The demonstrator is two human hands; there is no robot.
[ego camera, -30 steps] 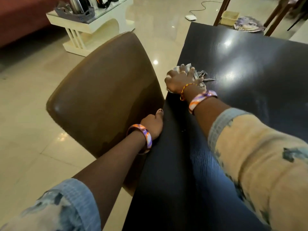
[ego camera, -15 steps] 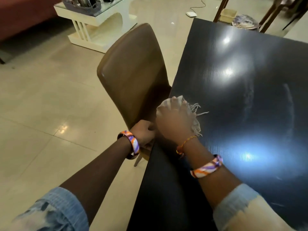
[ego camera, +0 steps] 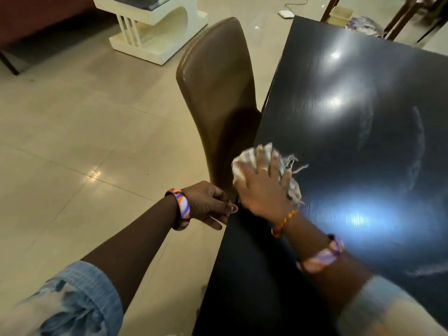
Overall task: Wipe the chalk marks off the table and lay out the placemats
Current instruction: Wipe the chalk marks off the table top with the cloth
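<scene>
Left of the dark worktop (ego camera: pixel 315 98) we see a white side table (ego camera: pixel 155 27) on the tiled floor, then a brown chair (ego camera: pixel 218 88) drawn up against the worktop's left edge. Our left hand (ego camera: pixel 208 204) curls its fingers round that edge just below the chair, and beside it our right hand (ego camera: pixel 263 187) presses a bunched, fringed cloth (ego camera: pixel 244 163) flat on the worktop with spread fingers. Faint chalk marks (ego camera: pixel 417 151) curve across the worktop, well right of the cloth.

Black table (ego camera: pixel 339 98), brown chair (ego camera: pixel 215 76), pale striped cloth (ego camera: pixel 244 163), orange-purple swirled bangles (ego camera: pixel 183 208), beige floor tiles (ego camera: pixel 72 132).
</scene>
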